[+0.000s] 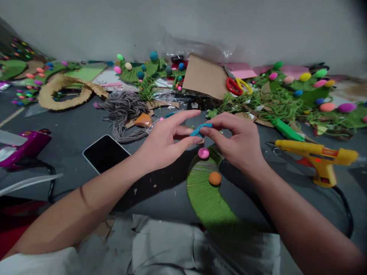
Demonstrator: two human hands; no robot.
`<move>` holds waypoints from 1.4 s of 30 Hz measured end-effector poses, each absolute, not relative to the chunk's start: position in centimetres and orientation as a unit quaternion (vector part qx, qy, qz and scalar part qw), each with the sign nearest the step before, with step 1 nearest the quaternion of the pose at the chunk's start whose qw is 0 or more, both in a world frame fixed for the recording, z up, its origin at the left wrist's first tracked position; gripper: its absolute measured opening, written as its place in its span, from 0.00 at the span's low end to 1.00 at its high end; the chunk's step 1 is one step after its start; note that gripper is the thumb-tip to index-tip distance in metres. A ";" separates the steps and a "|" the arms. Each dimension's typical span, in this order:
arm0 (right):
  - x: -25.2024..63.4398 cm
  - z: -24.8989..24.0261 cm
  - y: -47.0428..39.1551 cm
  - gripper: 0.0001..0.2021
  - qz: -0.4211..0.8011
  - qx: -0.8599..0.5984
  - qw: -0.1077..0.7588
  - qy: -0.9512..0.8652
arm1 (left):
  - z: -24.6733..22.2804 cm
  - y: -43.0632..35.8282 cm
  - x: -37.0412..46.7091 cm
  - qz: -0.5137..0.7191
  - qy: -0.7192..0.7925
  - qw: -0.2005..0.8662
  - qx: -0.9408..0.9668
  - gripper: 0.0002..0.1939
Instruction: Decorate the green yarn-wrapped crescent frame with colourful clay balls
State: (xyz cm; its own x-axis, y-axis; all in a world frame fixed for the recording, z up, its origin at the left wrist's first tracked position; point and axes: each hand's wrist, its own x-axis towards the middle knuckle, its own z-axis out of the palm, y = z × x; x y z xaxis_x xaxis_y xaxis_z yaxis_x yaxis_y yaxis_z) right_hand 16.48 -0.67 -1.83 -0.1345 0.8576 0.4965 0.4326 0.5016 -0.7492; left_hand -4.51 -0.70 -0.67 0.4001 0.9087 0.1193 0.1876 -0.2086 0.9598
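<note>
Between both hands, above the table, is a small twist of blue yarn (197, 131). My right hand (237, 139) pinches its right end between thumb and fingers. The thumb and middle finger of my left hand (164, 141) close on the other end, with the index finger stretched out. Just below the hands lies a curved green yarn-wrapped piece (203, 194), perhaps part of a wreath, its lower end reaching past the table edge. On it sit a pink ball (203, 153) and an orange ball (215, 178), with grey strands wound between them.
A yellow glue gun (321, 152) lies on the right beside a green-handled tool (286, 129). Left are a phone (106, 152), grey yarn (123, 110) and a straw-coloured ring (61, 93). Red-and-yellow-handled scissors (237, 87) rest on cardboard (202, 76) at the back.
</note>
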 end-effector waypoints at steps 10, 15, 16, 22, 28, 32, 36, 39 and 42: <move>16.8 -1.7 -0.5 0.19 0.298 -0.448 0.485 -0.689 | -0.8 -0.6 -4.2 0.387 0.360 0.545 0.651 0.44; 15.6 -1.7 -1.2 0.05 0.338 -0.402 0.464 -0.713 | -0.8 -0.6 -4.6 0.369 0.371 0.503 0.688 0.36; 15.7 -1.6 -1.2 0.04 0.335 -0.407 0.465 -0.711 | -0.8 -0.5 -4.7 0.362 0.378 0.490 0.697 0.34; 17.6 -1.2 -0.1 0.05 0.308 -0.480 0.510 -0.644 | -0.7 -0.2 -4.8 0.369 0.370 0.515 0.679 0.37; 17.3 -1.5 -0.3 0.18 0.371 -0.443 0.479 -0.661 | -0.7 -0.3 -4.4 0.367 0.341 0.563 0.657 0.42; 16.0 -2.0 -0.9 0.13 0.364 -0.410 0.455 -0.702 | -0.6 -0.5 -4.4 0.352 0.349 0.554 0.669 0.40; 15.6 -2.0 -1.1 0.05 0.339 -0.405 0.465 -0.711 | -0.6 -0.5 -4.7 0.339 0.371 0.501 0.704 0.37; 16.1 -1.7 -0.8 0.02 0.318 -0.425 0.471 -0.705 | -0.4 -0.4 -4.9 0.331 0.393 0.459 0.725 0.33; 17.3 -1.3 -0.3 0.04 0.292 -0.477 0.490 -0.668 | -0.4 -0.3 -4.9 0.345 0.396 0.472 0.708 0.33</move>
